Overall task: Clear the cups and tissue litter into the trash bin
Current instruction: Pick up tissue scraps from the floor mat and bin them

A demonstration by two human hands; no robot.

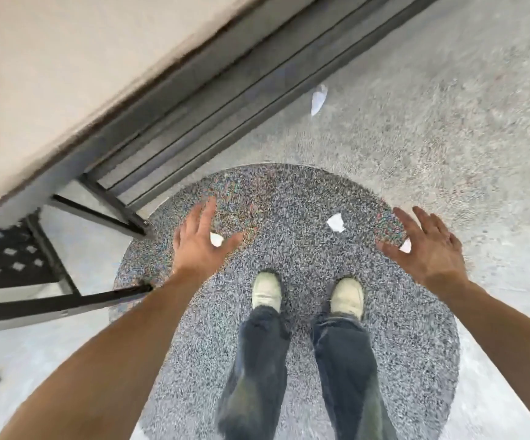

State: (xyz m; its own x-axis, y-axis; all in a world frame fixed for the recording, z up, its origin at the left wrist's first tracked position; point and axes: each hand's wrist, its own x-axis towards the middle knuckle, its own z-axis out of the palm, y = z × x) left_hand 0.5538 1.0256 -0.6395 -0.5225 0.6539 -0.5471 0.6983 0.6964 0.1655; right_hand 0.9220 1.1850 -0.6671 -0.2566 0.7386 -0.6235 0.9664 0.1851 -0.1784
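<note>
Speckled grey carpet covers the floor (pixel 416 128), and we stand on a round mat (pixel 289 217) with a pale counter (pixel 67 74) rising beyond the mat's left edge and a dark metal frame (pixel 51 265) under it. Using the mat as our landmark: one tissue scrap (pixel 335 222) lies on its far half, between our hands. A second scrap (pixel 216 239) shows on the mat under the left hand (pixel 203 239), and a third (pixel 405 246) at the mat's right edge under the right hand (pixel 425 246). A fourth piece (pixel 318 99) lies off the mat, well beyond it, near the counter's base.

Both hands hover above the mat with fingers spread and straight; each grip is wide and holds nothing. Whether they touch the scraps beneath we cannot tell.

As we judge it, the task is early or midway: four tissue pieces are not yet picked up. No cups and no trash bin are in view, so we cannot say how the cups stand.
</note>
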